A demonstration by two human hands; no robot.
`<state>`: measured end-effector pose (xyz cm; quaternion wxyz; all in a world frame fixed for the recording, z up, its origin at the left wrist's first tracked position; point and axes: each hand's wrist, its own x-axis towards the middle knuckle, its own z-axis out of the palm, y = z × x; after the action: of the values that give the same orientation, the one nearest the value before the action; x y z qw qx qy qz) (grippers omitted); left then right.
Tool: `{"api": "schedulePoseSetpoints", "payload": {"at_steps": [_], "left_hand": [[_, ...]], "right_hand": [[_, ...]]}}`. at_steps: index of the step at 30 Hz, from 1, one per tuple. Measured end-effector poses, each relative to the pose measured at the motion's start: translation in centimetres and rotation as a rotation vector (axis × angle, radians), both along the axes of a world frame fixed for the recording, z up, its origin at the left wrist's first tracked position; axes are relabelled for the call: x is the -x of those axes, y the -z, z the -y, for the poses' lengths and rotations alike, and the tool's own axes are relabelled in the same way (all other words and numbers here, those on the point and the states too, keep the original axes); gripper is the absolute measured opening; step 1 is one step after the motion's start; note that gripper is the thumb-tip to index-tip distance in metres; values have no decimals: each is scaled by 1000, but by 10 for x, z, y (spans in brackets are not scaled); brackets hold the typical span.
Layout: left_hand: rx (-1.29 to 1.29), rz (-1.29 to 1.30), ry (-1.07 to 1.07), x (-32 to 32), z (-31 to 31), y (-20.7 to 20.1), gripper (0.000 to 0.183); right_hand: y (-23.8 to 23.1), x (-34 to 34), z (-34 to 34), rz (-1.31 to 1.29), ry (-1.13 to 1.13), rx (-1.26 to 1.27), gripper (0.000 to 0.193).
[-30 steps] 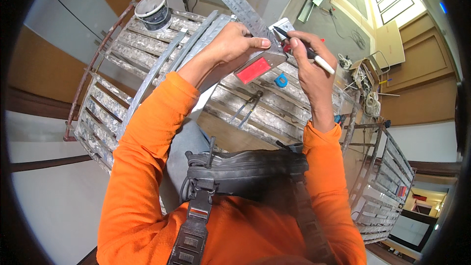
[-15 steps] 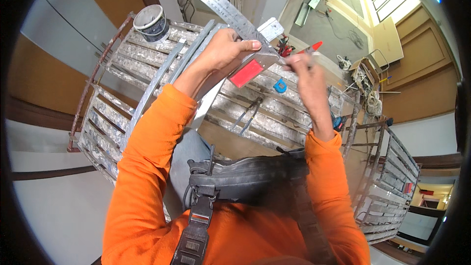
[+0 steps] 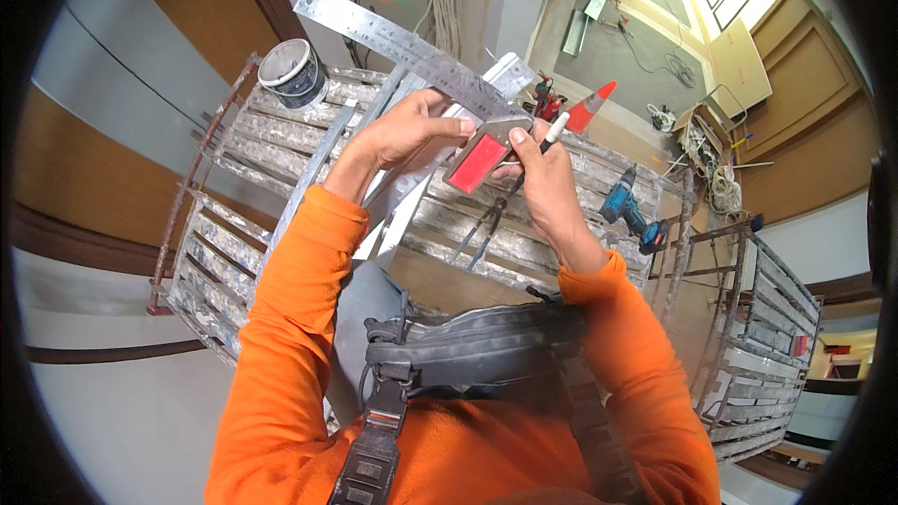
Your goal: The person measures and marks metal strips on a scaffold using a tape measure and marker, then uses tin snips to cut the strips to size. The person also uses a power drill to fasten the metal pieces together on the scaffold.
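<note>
My left hand [image 3: 404,134] is closed round a metal try square, its thumb lying on the square near the corner. The square's long silver blade [image 3: 398,40] points to the far left, and a red panel [image 3: 475,164] marks its stock. Under it runs a bright metal channel [image 3: 506,75], partly hidden by my hand and the square. My right hand [image 3: 550,182] grips a marker [image 3: 556,130], pale end up, while its thumb presses the square's right end. Below the hands, pincers [image 3: 486,226] lie with their handles spread on the slats.
Paint-spattered slats [image 3: 533,266] form the platform, which carries a bucket [image 3: 292,75] at the far left and a blue cordless drill [image 3: 629,210] at the right. Long metal channels [image 3: 313,164] lie left of me. A red pointed piece [image 3: 591,108] shows beyond my right hand.
My right hand has moved left and nearer, its thumb now on the square. The square has shifted slightly left. The blue tape measure is now out of sight, and the drill shows fully.
</note>
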<state>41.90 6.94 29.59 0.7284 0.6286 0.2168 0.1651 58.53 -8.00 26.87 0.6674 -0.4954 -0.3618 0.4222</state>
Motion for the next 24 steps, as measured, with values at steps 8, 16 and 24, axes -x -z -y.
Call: {"api": "schedulePoseSetpoints", "payload": {"at_steps": [8,16,24], "left_hand": [[-14,-39,22,-3,10,-13,49],[-29,-65,-114,-13,15,-12,35],[-94,66,-181,-23,27,-9,40]], "right_hand": [[-1,13,3,11,93,-29,28],[-11,16,7,27,65,19,24],[-10,12,5,46,88,6,26]]}}
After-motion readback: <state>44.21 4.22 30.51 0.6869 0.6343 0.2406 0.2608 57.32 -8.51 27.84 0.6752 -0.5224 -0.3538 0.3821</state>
